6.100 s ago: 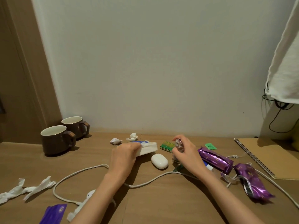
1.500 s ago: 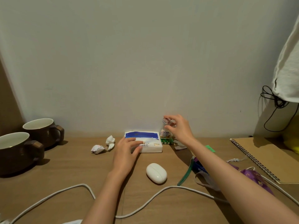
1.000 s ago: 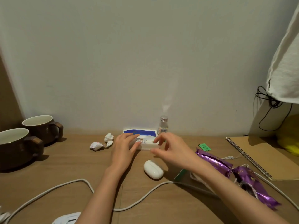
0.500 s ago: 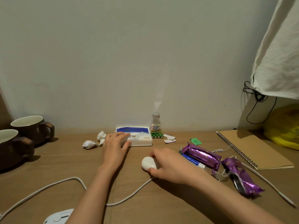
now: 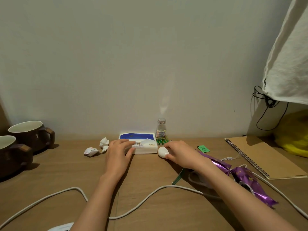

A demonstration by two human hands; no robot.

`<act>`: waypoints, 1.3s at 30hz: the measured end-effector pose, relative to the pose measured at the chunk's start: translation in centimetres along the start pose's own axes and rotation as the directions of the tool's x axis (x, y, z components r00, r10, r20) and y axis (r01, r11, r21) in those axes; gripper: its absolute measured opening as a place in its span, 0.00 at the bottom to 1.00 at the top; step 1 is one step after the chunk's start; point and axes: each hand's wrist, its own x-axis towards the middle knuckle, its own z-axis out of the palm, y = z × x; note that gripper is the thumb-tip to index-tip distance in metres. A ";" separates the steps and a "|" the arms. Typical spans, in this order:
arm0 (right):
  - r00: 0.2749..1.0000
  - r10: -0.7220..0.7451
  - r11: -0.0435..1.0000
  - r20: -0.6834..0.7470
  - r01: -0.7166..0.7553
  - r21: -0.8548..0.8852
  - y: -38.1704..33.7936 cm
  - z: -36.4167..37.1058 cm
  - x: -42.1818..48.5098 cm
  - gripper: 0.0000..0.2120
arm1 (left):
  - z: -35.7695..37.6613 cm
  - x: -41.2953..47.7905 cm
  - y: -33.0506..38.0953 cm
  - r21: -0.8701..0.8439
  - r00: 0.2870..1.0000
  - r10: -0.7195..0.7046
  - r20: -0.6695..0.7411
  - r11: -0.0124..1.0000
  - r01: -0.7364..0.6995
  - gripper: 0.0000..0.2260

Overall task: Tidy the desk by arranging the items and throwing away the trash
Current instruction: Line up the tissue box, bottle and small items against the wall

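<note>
A white and blue tissue pack [image 5: 141,142] lies against the wall, and my left hand [image 5: 118,154] rests flat on its near left corner. A small glass bottle [image 5: 161,129] stands on a green battery pack [image 5: 162,141] just right of the tissues. My right hand [image 5: 180,154] covers a white oval case [image 5: 162,151], which now lies close to the tissue pack's right end. Two crumpled paper balls [image 5: 97,147] lie left of the pack. Purple wrappers [image 5: 246,179] lie beside my right forearm.
Two brown mugs [image 5: 25,144] stand at the far left. A white cable [image 5: 141,202] snakes across the front of the desk. A spiral notebook [image 5: 265,157] lies at the right, a green tag [image 5: 203,148] near it. White cloth [image 5: 290,55] hangs overhead.
My right hand left the bottle standing by the wall, came down on the white oval case and slid it back toward the tissue pack. My left hand stayed on the pack.
</note>
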 end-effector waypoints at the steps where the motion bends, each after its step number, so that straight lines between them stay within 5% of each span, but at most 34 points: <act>1: 1.000 0.008 1.000 -0.013 -0.008 0.026 0.1 -0.2 0.1 0.19 | 0.0 0.0 0.1 0.012 1.000 -0.004 -0.001 1.000 0.004 0.11; 5: 0.987 0.110 0.982 -0.117 -0.089 0.169 2.3 -0.7 0.8 0.18 | 0.2 0.1 1.1 0.059 0.996 0.032 -0.083 0.998 -0.027 0.12; 9: 0.982 0.177 0.966 -0.068 -0.160 0.205 4.2 -0.6 1.5 0.19 | 0.7 0.3 3.0 0.076 0.984 0.152 -0.097 0.987 -0.145 0.12; 19: 0.990 0.120 0.984 0.074 -0.128 0.123 5.4 0.3 1.9 0.15 | 2.4 -0.6 8.9 0.167 0.837 0.458 0.298 0.839 -0.519 0.12; 39: 0.987 0.145 0.937 0.075 -0.162 0.309 7.0 -0.6 0.9 0.05 | 4.5 0.8 8.7 0.226 0.937 0.305 0.172 0.913 -0.339 0.11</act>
